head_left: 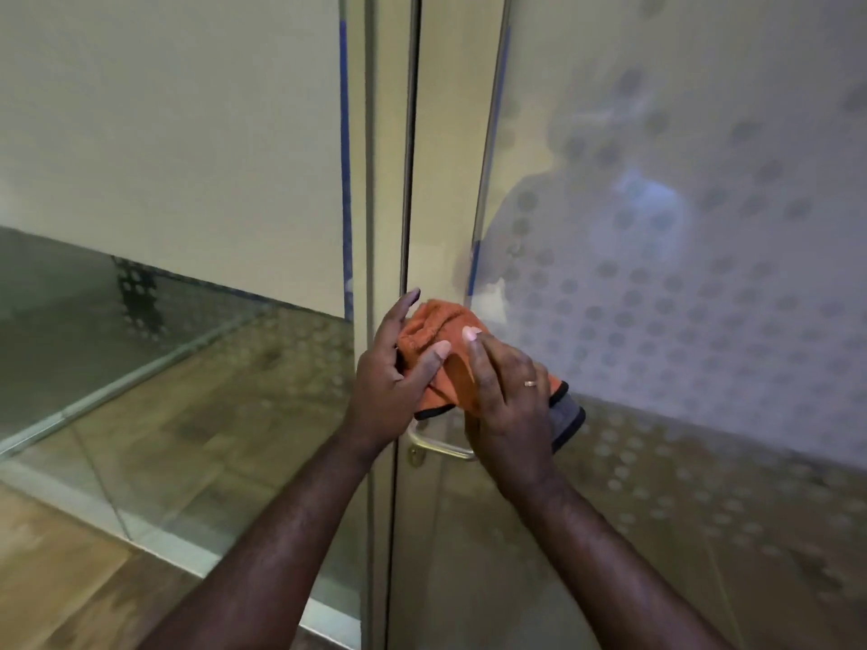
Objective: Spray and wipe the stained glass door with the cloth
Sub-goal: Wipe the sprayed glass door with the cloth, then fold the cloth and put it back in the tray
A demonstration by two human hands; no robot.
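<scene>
Orange microfibre, black-edged with a grey underside, is the cloth [443, 368] you have bunched between both hands in front of the door frame [436, 180], just above the metal handle [438, 444]; your left hand [396, 368] cups its left side with fingers loosely spread and thumb pressed onto the fabric; your right hand [509, 396] lies over its right half, fingers curled around it, a ring [530, 383] on one finger. The glass door [680, 227], frosted with a dot pattern, stands to the right; a pale smear near its left edge may be residue, though the blur makes that uncertain.
</scene>
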